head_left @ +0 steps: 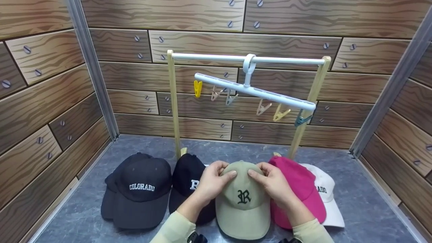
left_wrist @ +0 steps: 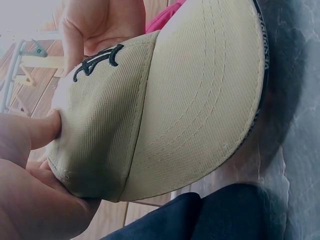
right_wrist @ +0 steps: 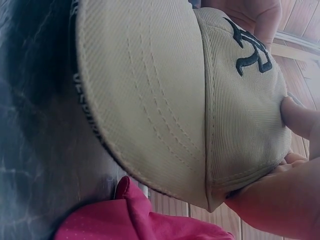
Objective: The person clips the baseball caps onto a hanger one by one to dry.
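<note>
A beige baseball cap point(head_left: 243, 216) with a dark embroidered R faces me at the middle of the table, its brim toward me. My left hand point(head_left: 213, 179) pinches its crown on the left, thumb on the front and fingers behind. On the other side my right hand point(head_left: 275, 180) grips the crown the same way. In the left wrist view the left thumb presses the cloth of the cap point(left_wrist: 100, 135), with the fingers tucked under the edge. The right wrist view has the right thumb on the crown of the cap point(right_wrist: 245, 110) and the fingers partly hidden.
Black caps point(head_left: 141, 199) lie at left, beside a black R cap point(head_left: 189, 182). A magenta cap point(head_left: 300, 192) overlaps a white cap point(head_left: 332, 202) at right. Behind stands a wooden rack point(head_left: 173, 108) with a tilted white hanger point(head_left: 270, 94) bearing several clips.
</note>
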`<act>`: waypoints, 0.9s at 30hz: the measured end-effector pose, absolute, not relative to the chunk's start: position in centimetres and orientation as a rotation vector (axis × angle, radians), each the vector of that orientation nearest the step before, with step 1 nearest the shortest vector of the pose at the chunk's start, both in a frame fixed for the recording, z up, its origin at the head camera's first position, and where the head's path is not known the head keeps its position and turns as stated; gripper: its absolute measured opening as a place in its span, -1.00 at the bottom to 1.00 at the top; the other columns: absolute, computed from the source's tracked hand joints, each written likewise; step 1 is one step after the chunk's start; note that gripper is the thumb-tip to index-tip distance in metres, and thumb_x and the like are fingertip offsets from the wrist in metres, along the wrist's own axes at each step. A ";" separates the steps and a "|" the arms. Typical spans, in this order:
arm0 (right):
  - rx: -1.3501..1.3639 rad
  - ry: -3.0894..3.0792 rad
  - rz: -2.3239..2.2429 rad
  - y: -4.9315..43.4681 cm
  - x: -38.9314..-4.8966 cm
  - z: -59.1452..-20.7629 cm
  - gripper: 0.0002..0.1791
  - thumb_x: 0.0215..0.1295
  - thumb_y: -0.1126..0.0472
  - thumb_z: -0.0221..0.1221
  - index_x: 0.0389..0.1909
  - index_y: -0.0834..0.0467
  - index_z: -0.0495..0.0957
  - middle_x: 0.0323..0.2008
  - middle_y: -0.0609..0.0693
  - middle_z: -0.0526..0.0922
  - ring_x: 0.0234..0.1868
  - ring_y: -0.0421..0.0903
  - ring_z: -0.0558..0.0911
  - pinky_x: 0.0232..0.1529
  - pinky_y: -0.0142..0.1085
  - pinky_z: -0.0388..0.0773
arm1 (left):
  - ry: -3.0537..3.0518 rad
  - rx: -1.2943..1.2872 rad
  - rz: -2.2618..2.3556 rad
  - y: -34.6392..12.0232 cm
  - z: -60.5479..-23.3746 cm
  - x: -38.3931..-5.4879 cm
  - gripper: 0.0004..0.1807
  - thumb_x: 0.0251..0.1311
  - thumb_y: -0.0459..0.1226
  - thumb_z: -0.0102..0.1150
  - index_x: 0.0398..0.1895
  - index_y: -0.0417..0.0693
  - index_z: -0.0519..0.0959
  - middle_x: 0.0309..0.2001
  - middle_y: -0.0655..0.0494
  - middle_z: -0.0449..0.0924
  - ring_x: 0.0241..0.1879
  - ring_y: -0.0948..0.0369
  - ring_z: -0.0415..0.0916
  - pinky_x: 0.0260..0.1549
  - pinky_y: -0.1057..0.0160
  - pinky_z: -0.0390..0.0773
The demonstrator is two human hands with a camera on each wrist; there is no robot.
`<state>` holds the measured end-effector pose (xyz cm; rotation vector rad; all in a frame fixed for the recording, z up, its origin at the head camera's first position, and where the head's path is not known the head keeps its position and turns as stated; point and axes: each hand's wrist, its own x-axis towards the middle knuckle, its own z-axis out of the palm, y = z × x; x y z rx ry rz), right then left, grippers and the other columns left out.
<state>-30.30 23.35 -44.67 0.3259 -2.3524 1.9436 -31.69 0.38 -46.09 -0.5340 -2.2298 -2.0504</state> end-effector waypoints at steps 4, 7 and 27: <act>0.298 -2.334 1.931 23.1 -30.3 -44.6 -0.77 0.55 0.23 0.40 -0.11 0.36 0.66 -0.34 0.09 0.68 -0.28 -0.07 0.68 -0.22 -0.24 0.68 | -2.213 -0.530 -2.048 0.4 -45.9 -31.5 -0.82 0.48 -0.29 0.44 -0.08 -0.26 0.69 -0.33 0.10 0.75 -0.33 0.26 0.66 -0.24 0.27 0.66; 0.280 -2.313 1.931 23.0 -30.3 -44.6 -0.79 0.55 0.25 0.40 -0.13 0.36 0.67 -0.37 0.08 0.67 -0.30 -0.08 0.67 -0.24 -0.25 0.67 | -2.196 -0.528 -2.053 0.5 -45.8 -31.4 -0.82 0.49 -0.29 0.43 -0.07 -0.26 0.70 -0.34 0.11 0.74 -0.34 0.26 0.66 -0.25 0.28 0.66; 0.324 -2.262 1.917 22.7 -29.7 -44.0 -0.81 0.59 0.28 0.36 -0.14 0.36 0.66 -0.38 0.10 0.63 -0.32 -0.08 0.62 -0.26 -0.26 0.63 | -2.127 -0.548 -2.054 0.7 -44.9 -31.1 -0.82 0.50 -0.29 0.43 -0.04 -0.24 0.70 -0.30 0.06 0.77 -0.30 0.25 0.66 -0.18 0.27 0.66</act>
